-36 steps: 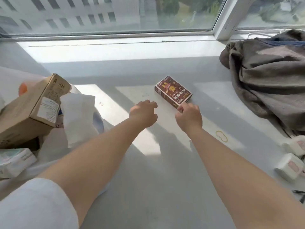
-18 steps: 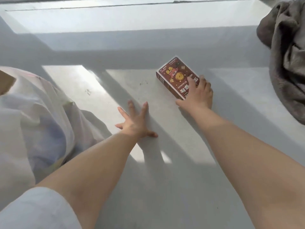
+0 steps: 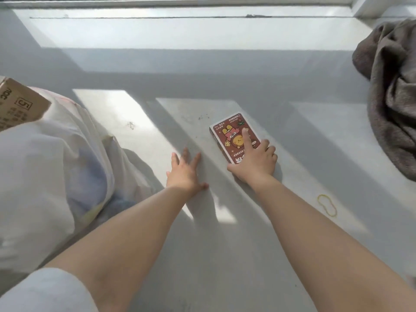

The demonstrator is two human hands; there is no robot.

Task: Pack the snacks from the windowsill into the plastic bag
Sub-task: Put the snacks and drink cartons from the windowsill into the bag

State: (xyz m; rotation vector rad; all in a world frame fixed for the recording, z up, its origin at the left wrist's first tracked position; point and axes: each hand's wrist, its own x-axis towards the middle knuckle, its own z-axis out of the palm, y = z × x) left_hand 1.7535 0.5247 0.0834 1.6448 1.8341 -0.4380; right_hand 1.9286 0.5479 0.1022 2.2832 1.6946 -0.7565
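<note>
At frame centre, the snack box (image 3: 234,137) is pressed flat by the right hand (image 3: 254,164), grip unclosed; the left hand (image 3: 184,174) is spread open on the windowsill (image 3: 292,122).

Only one view is given — a wide-angle head view, aimed forward and steeply down at the windowsill (image 3: 225,70) from close above. The window frame (image 3: 180,2) is cut off at the top edge, apparently by the downward tilt.
</note>
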